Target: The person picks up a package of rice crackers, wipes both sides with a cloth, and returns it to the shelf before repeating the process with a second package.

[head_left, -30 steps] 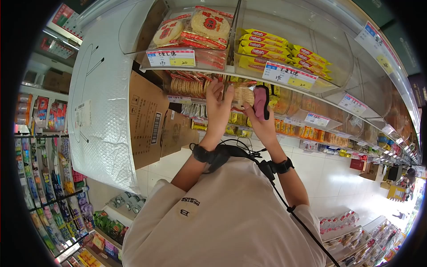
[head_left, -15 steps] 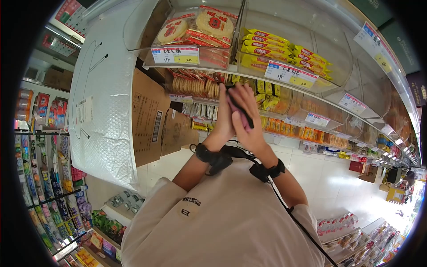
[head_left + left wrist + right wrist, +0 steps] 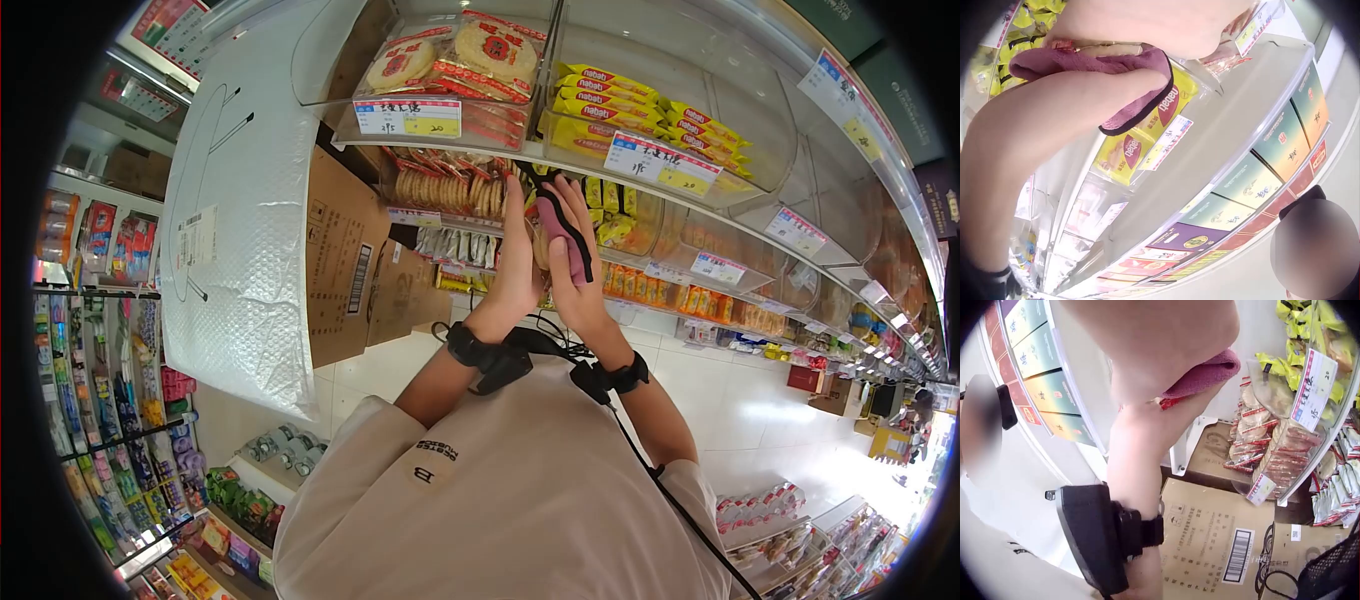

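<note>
In the upper middle of the head view, before the stocked shelves (image 3: pixel 745 120), the left hand (image 3: pixel 515 265) stood flat and straight-fingered against the right hand (image 3: pixel 580 290), with the pink cloth (image 3: pixel 560 230) sandwiched between the palms. Pressing it well would, I judge, need even palm pressure, with its black edge kept clear of the packets behind. The right hand's fingers lay nearly straight behind the cloth, but whether its thumb pinched the cloth was hidden.
</note>
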The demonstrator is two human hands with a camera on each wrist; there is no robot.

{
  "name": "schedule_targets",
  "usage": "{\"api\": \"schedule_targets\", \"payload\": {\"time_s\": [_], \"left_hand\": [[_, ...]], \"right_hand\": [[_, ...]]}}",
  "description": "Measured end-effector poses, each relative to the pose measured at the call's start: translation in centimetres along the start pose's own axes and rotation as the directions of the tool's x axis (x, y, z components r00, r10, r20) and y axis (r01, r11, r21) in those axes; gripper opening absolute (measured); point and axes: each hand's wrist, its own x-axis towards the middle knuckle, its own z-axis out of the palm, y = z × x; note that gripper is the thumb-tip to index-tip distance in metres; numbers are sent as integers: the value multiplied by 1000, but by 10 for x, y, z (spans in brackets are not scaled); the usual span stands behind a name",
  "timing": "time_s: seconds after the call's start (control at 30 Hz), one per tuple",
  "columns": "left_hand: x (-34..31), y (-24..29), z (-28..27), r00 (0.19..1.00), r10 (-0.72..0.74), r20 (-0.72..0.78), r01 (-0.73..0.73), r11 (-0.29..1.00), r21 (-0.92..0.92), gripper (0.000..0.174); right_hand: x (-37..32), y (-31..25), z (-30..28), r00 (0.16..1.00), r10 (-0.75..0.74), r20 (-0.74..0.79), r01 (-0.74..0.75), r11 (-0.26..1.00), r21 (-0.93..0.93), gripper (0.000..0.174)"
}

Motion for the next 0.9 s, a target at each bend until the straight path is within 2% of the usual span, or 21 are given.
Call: {"api": "schedule_targets", "payload": {"time_s": [0.03, 0.13, 0.17, 0.27, 0.33, 0.43, 0.57, 0.67, 0.7, 0.73, 0.83, 0.9], "left_hand": [[-1, 1, 0, 1000, 20, 4, -20, 1000, 4, 68], [14, 3, -16, 998, 46, -42, -49, 996, -74, 72], [18, 6, -23, 995, 101, -17, -102, 995, -21, 77], [22, 5, -33, 999, -25, 45, 27, 999, -37, 78], [17, 2, -19, 996, -74, 48, 78, 993, -84, 74], [5, -5, -4, 991, 137, -15, -130, 969, 211, 53], [17, -7, -23, 995, 99, -2, -96, 971, 217, 47], [22, -2, -26, 992, 124, -30, -112, 960, 258, 52], [23, 2, -26, 993, 117, -32, -105, 962, 252, 55], [24, 6, -27, 993, 109, -35, -97, 964, 246, 58], [27, 15, -41, 1000, 8, 16, -13, 954, 300, 64], [26, 20, -43, 999, -35, 19, 28, 956, 293, 59]], "right_hand": [[-3, -2, 2, 1000, 15, -25, -14, 999, 37, 50], [-11, -11, -1, 971, -149, 186, 183, 965, -186, 54], [-17, -15, 2, 959, -140, 245, 189, 963, -190, 55], [-18, -9, 0, 967, -138, 214, 181, 963, -199, 55], [-7, -3, -4, 977, -145, 158, 176, 961, -211, 54], [-1, 11, 1, 999, -35, 2, 35, 999, -8, 50], [-10, 5, 9, 996, 93, -3, -91, 979, 183, 51], [-24, 38, 18, 979, 170, -114, -148, 974, 173, 52], [-22, 35, 11, 917, 396, -38, -370, 883, 289, 50], [-18, 30, -4, 804, 592, 64, -568, 730, 379, 49], [-20, 41, -8, 758, 632, 159, -612, 606, 508, 38], [-20, 39, -17, 751, 625, 212, -640, 613, 463, 34]]}}
